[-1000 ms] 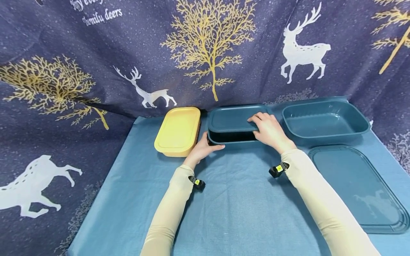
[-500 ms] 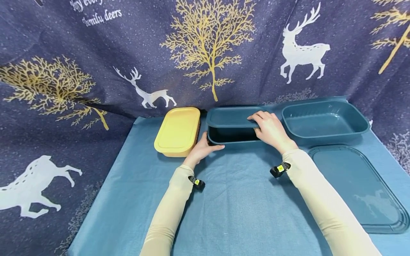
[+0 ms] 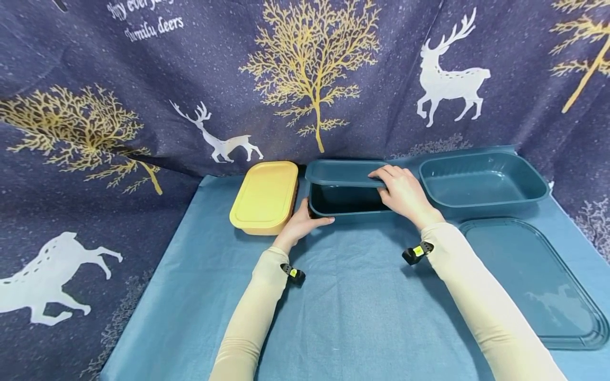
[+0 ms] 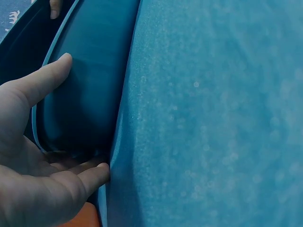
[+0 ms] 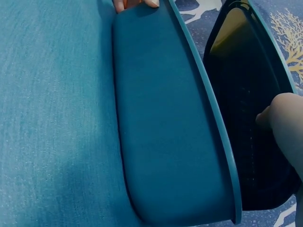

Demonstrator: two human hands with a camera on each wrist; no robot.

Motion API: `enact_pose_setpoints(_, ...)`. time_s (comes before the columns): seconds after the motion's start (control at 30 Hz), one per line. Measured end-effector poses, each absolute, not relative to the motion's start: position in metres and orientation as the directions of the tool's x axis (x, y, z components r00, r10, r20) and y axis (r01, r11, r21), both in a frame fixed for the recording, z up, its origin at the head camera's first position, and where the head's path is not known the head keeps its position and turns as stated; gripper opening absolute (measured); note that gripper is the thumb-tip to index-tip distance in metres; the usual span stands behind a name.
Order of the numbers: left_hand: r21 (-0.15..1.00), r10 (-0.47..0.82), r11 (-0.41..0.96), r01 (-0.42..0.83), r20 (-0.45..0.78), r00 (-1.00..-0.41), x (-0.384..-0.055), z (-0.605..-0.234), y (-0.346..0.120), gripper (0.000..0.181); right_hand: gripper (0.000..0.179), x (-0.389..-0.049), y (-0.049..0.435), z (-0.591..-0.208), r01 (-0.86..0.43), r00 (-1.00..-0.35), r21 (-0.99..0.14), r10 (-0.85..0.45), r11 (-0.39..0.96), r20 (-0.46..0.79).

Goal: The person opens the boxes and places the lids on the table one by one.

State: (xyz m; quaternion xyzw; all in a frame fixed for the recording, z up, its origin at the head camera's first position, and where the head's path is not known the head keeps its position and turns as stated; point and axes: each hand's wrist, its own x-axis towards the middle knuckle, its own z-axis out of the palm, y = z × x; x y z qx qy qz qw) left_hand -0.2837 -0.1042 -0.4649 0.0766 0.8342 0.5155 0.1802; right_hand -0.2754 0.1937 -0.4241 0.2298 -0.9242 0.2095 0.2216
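A dark teal rectangular food container point(image 3: 359, 217) stands at the back middle of the table, its front side uncovered. Its matching lid point(image 3: 340, 173) is tilted, front edge raised above the rim. My right hand point(image 3: 404, 194) pinches the lid near its right end; in the right wrist view the thumb point(image 5: 283, 111) lies against the dark underside. At the front left corner, my left hand point(image 3: 300, 225) holds the container, with the thumb point(image 4: 54, 75) along the front wall and the other fingers round the left end. The container's inside looks dark, its floor hard to make out.
A yellow lidded container point(image 3: 264, 196) stands close to the left. On the right is a larger open teal container point(image 3: 486, 196), with a flat teal lid point(image 3: 534, 280) lying before it. A dark deer-print curtain point(image 3: 371, 95) hangs right behind.
The lid's front edge has risen and tilted back, widening the gap above the container. My right hand has shifted very slightly with it, while the left hand stays in place.
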Motion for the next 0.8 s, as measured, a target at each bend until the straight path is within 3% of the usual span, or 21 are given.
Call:
enact_pose_setpoints(0.37, 0.913, 0.327, 0.405, -0.043, -0.188, -0.926, -0.285, -0.467, -0.103, 0.106, 0.026, -0.274, 0.195, -0.418, -0.526, -0.775, -0.357, -0.263, 0.772, 0.574)
enact_pose_setpoints(0.8, 0.902, 0.314, 0.428, -0.061, -0.212, -0.926, -0.284, -0.465, -0.101, 0.108, 0.02, -0.273, 0.199, -0.41, -0.529, -0.746, -0.389, -0.195, 0.754, 0.636)
